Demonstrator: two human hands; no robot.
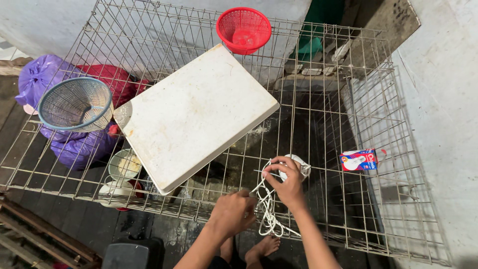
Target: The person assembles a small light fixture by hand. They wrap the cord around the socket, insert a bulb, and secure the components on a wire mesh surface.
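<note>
My right hand (285, 183) grips a white lamp socket (298, 164) on top of the wire cage (318, 124). From the socket a white cord (267, 211) runs down in loose loops over the cage's top. My left hand (233, 213) is closed on that cord near the front edge of the cage. My bare feet (261, 247) show below, through the wires.
A white board (194, 114) lies tilted on the cage top. A red basket (244, 30) stands at the back, a grey-blue basket (75, 103) at the left, a small bulb box (359, 160) at the right. Purple bags (40, 74) and bowls (123, 165) lie left below.
</note>
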